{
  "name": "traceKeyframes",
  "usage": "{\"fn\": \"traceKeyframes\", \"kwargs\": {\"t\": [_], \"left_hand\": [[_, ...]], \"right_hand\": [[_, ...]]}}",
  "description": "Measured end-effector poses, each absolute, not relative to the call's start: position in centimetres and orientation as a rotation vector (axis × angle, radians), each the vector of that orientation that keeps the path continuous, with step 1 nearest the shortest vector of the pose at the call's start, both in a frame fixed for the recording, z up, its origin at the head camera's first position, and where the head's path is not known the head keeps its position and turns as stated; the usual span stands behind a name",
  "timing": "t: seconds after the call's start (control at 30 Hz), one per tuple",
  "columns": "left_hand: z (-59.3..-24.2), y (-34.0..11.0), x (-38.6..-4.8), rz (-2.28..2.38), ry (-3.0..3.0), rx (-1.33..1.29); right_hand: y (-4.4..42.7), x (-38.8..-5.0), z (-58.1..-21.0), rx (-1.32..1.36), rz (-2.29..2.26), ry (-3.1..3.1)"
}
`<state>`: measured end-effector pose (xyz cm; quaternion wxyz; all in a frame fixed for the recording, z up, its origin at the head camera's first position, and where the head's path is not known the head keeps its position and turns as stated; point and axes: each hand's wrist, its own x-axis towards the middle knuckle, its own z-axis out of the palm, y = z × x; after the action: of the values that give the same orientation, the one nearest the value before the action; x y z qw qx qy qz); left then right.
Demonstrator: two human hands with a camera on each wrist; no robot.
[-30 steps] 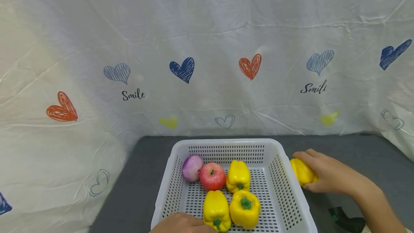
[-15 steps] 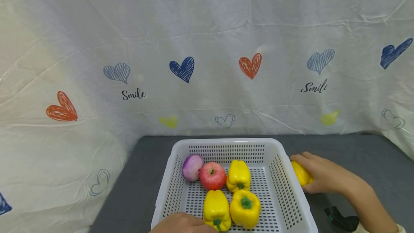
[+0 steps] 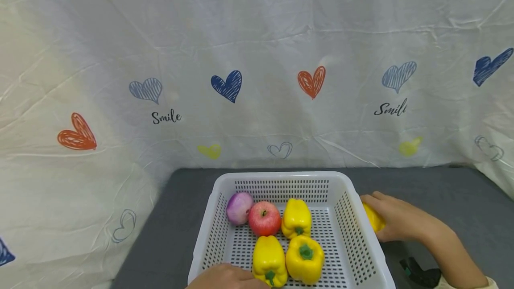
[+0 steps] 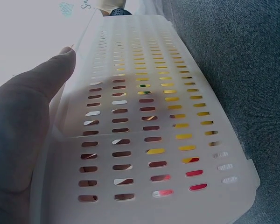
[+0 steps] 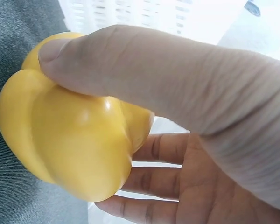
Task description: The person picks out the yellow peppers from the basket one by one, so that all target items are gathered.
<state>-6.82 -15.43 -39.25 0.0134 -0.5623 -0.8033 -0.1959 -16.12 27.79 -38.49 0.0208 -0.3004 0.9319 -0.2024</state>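
Note:
Just outside the right wall of a white plastic basket, my right hand holds a yellow bell pepper. In the right wrist view, the thumb lies across this lobed pepper, with fingers on its other side; the pepper is against the grey cloth. My left hand grips the basket's near left part, partly cut off by the frame's bottom edge. In the left wrist view, its thumb is at the rim, and dark finger shapes show through the slots of the basket wall.
Inside the basket are a purple onion, a red apple and three yellow bell peppers. A black strap is near the right forearm. A white curtain printed with hearts hangs behind the grey table.
My right hand has shifted slightly left with the yellow bell pepper, closer against the basket's right wall. My left hand and the basket's contents have stayed put.

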Motion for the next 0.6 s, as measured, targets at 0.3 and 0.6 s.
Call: {"fn": "traceKeyframes", "kwargs": {"t": [0.3, 0.6], "left_hand": [[-39.37, -15.48, -6.66, -0.614, -2.526, -1.724], [-39.35, -15.37, -6.56, -0.648, -2.542, -1.701]], "right_hand": [[27.75, -16.17, -38.65, -0.932, -0.637, 2.892], [27.97, -15.89, -37.96, -0.864, -0.709, 2.805]]}}
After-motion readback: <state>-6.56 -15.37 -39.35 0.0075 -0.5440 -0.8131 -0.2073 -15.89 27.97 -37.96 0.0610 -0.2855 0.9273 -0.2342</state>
